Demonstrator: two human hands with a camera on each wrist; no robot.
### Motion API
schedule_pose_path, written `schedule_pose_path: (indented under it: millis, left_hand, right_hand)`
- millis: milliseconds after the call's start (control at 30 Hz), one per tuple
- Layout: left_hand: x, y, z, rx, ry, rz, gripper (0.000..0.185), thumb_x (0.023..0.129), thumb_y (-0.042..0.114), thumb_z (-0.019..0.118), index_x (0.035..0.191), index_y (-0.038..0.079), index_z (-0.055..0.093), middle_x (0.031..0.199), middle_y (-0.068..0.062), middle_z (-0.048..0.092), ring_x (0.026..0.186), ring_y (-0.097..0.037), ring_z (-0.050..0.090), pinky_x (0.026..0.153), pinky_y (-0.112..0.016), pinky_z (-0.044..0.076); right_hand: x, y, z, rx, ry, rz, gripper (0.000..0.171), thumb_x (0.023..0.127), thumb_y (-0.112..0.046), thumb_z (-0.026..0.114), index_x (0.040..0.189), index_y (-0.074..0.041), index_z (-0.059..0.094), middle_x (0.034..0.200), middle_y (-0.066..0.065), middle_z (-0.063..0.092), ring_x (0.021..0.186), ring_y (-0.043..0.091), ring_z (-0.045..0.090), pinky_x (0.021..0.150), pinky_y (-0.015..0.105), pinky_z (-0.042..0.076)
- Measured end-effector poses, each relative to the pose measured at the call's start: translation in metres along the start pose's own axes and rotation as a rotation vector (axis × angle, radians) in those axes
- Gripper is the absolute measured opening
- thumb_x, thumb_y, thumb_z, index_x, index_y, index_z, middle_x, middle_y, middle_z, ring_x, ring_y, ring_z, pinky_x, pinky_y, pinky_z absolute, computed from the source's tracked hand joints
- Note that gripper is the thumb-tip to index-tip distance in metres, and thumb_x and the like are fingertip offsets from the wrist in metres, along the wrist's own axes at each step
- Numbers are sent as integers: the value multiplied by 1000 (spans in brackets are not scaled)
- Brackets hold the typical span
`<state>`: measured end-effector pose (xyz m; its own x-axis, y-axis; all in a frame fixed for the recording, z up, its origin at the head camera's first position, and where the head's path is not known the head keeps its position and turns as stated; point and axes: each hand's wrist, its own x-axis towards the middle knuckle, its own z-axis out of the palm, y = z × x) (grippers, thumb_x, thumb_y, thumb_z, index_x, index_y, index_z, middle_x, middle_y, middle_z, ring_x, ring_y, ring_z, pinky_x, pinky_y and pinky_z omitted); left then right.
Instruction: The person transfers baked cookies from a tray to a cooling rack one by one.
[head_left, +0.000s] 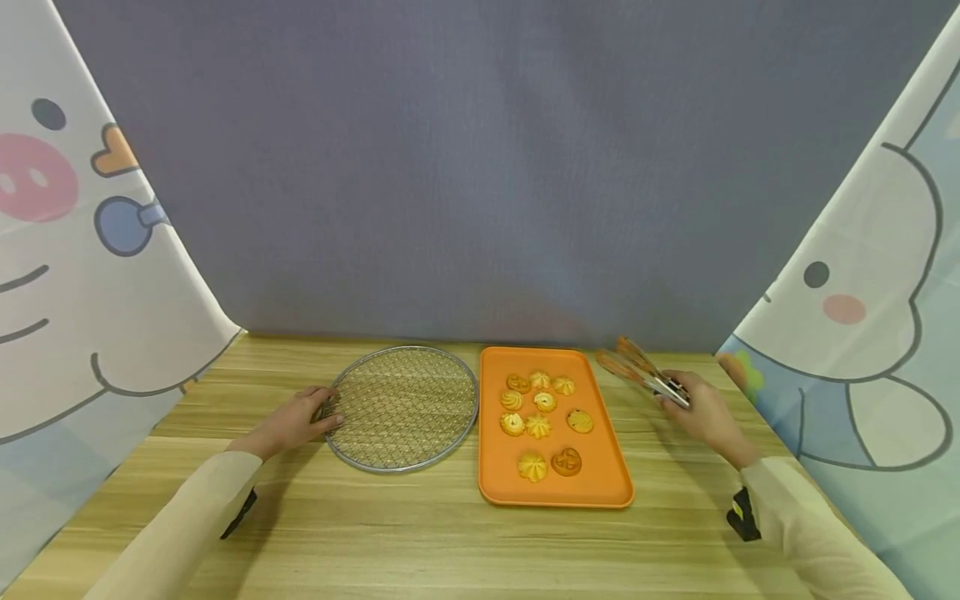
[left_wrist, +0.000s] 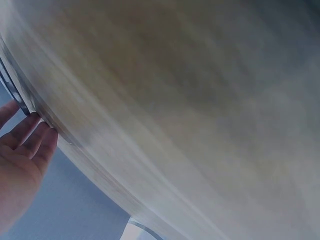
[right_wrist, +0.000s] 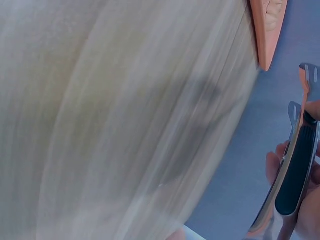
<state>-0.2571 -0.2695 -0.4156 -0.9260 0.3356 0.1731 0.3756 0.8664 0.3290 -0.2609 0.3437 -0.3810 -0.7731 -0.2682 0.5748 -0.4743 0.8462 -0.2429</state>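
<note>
A round wire mesh rack [head_left: 408, 408] with a grey metal rim lies on the wooden table. At its left edge my left hand [head_left: 294, 421] holds the rim between thumb and fingers; the left wrist view catches these fingers [left_wrist: 46, 145] against the rim. My right hand [head_left: 702, 417] grips metal tongs [head_left: 662, 387] with dark handle grips, above the table right of the orange tray [head_left: 555, 493]. Their two arms are spread apart, tips towards the tray, with nothing between them. On the tray lie several small cookies [head_left: 532, 467], some flower-shaped, some round and browner.
The wooden table [head_left: 390, 533] ends at a grey fabric backdrop [head_left: 480, 183]. Cartoon-printed curtains stand on the left [head_left: 90, 275] and right [head_left: 862, 250]. The tray sits just right of the rack, a narrow gap between them.
</note>
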Motion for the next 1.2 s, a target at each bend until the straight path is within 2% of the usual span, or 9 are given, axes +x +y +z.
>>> schedule_pose_path:
  millis: [300, 700, 1000, 1200]
  left_hand:
    - [-1, 2, -1, -3, -17, -14, 53, 89, 30, 60, 126, -5, 48, 124, -33, 47, 113, -51, 44, 89, -59, 41]
    - [0, 0, -1, 0, -9, -1, 53, 88, 29, 60, 125, -6, 47, 124, -33, 47, 113, -52, 44, 89, -60, 40]
    - [0, -1, 0, 9, 4, 14, 52, 88, 30, 60, 124, -6, 48, 123, -33, 48, 112, -51, 46, 90, -60, 40]
    - [0, -1, 0, 13, 9, 16, 52, 88, 30, 61, 124, -6, 49, 122, -33, 49, 111, -51, 47, 90, -59, 41]
  right_hand:
    - [2, -10, -8, -9, -76, -14, 40, 73, -3, 72, 109, 7, 59, 94, 22, 63, 67, 20, 55, 51, 27, 41]
    - [1, -18, -12, 73, -179, -93, 38, 73, -2, 72, 109, 5, 60, 92, 16, 63, 66, 3, 52, 50, 20, 43]
    - [-1, -23, -14, 121, -252, -134, 36, 74, -3, 73, 108, 3, 62, 94, 14, 65, 63, -2, 49, 47, 17, 39]
    - [0, -25, -15, 103, -290, -187, 35, 73, -2, 73, 107, 2, 63, 95, 14, 66, 67, 2, 56, 49, 18, 42]
